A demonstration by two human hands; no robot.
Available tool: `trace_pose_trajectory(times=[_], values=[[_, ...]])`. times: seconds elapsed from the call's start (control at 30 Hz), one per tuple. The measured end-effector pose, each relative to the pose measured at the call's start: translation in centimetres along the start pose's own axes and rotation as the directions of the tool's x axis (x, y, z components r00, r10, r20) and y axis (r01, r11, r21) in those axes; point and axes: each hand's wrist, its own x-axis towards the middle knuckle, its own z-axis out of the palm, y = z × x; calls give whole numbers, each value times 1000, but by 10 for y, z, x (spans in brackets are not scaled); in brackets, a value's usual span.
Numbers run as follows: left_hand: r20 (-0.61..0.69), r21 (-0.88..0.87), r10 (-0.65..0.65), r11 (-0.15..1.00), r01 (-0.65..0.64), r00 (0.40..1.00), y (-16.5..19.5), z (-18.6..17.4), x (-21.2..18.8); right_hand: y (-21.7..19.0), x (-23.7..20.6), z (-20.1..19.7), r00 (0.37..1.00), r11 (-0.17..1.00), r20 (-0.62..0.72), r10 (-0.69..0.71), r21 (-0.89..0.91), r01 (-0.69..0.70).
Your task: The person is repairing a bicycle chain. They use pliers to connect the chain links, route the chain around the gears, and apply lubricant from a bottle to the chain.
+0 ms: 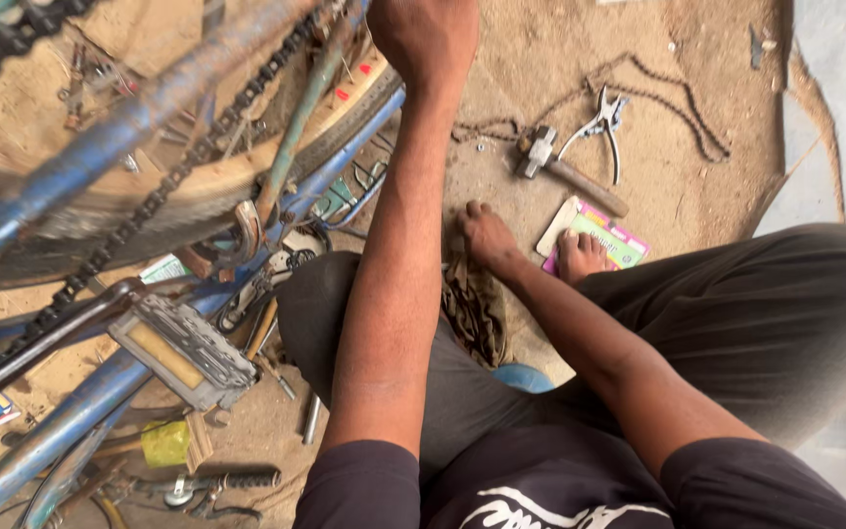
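The person sits on sandy ground beside an upturned blue bike [100,137] that fills the left of the frame. The left hand [425,37] is at the top centre, just beside the tyre [350,116]. Only its back shows, with the fingers curled away and cut off by the frame edge, so I cannot tell whether it grips anything. The right hand [487,237] is in the middle of the frame. It lies flat on the ground with its fingers together, holding nothing, at the top edge of a dark rag [472,315].

By the look of it, the work in hand is at the wheel, with 1 hand up there and the other propping the body. Any next move there would call for a tool, and the hammer [568,168] and pliers [601,125] lie near the right hand, toward the upper right.

The tyre is worn and dusty, curving behind the frame tubes. The drive chain [164,191] runs slantwise across them and looks dry and dark. The grey pedal [186,355] juts out at lower left.
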Motion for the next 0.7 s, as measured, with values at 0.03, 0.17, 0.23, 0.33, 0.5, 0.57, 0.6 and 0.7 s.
trace_pose_trajectory(times=[0.03,0.17,0.23,0.33,0.5,0.57,0.6,0.7], values=[[22,-68,-41,997,42,999,1,0,2,-1,2,-1,1000,1000,8,3,18,-4],[-11,-174,-96,980,93,995,9,-4,3,-1,7,-4,997,998,62,39,45,-41],[-8,-170,-136,977,132,991,12,-6,5,2,9,-3,997,996,52,62,63,-65],[85,-94,-218,970,226,972,15,-9,10,8,7,2,997,989,-23,77,129,-73],[-14,-185,-106,977,102,994,19,-15,12,16,0,-2,973,957,-149,175,260,-132],[123,-99,-220,968,233,968,19,-16,14,20,11,-22,918,836,-125,376,473,-278],[97,-104,-193,974,203,976,19,-16,15,20,18,-39,878,749,-93,469,569,-340],[110,-74,-209,973,218,972,20,-14,17,22,52,-123,768,498,-139,625,829,-254]])
